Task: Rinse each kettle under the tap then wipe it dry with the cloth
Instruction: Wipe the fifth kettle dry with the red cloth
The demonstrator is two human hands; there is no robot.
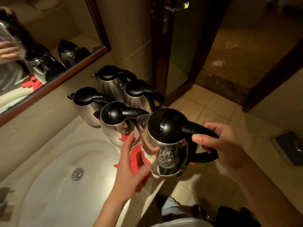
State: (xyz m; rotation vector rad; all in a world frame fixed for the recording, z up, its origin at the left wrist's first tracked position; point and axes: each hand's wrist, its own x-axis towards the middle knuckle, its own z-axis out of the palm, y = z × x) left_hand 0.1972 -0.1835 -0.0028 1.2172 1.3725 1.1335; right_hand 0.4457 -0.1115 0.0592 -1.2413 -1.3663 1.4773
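The right hand [224, 145] grips the black handle of the nearest kettle [165, 141], holding it at the counter's [54, 133] front edge beside the sink [49, 185]. It stands roughly upright, long axis vertical, spout up-left toward the mirror [41, 38]. The left hand [131, 164], fingers straight, reaches beside its steel body above the red cloth [136, 158]. Just beyond stand four more kettles [113, 102]; swinging this one could knock the closest, or wet steel could slip.
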